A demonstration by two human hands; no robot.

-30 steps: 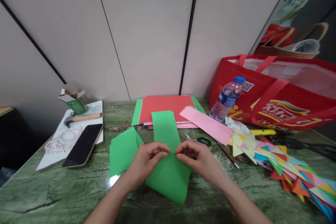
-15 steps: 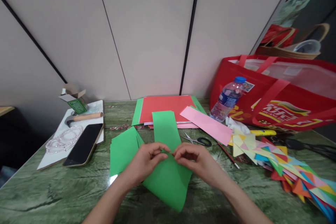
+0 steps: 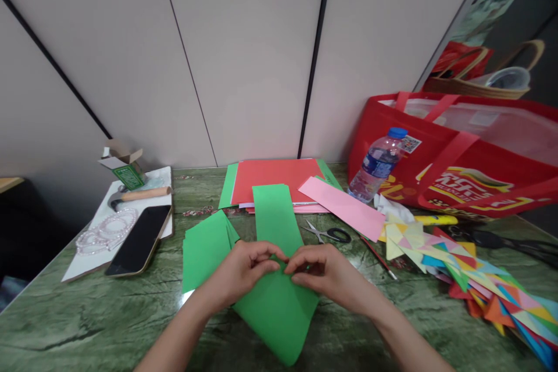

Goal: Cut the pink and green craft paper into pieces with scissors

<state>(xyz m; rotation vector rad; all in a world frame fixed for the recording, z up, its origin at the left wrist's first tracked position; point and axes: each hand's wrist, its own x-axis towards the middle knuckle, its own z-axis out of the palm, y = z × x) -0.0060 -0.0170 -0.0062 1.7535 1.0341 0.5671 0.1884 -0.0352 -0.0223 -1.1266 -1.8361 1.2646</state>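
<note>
A green paper sheet (image 3: 279, 308) is held just above the green marble table (image 3: 87, 319), near the front edge. My left hand (image 3: 244, 272) pinches its top edge from the left. My right hand (image 3: 325, 270) pinches the same edge from the right, and the fingertips of both hands nearly touch. The sheet hangs down towards me in a curve. A long green strip (image 3: 274, 209) lies just behind my hands, and a stack of green sheets (image 3: 203, 250) lies to the left of them.
Red and green sheets (image 3: 274, 179) and a pink strip (image 3: 344, 206) lie at the back. Scissors (image 3: 329, 233) sit right of the strip. Water bottle (image 3: 378, 164), red bag (image 3: 462, 151), coloured paper triangles (image 3: 475, 285) at right. Phone (image 3: 139, 239), hammer (image 3: 137, 195), beads (image 3: 102, 232) on the left.
My hands have drawn closer together along the sheet's top edge and dropped slightly. The sheet's lower end has swung a little nearer to me.
</note>
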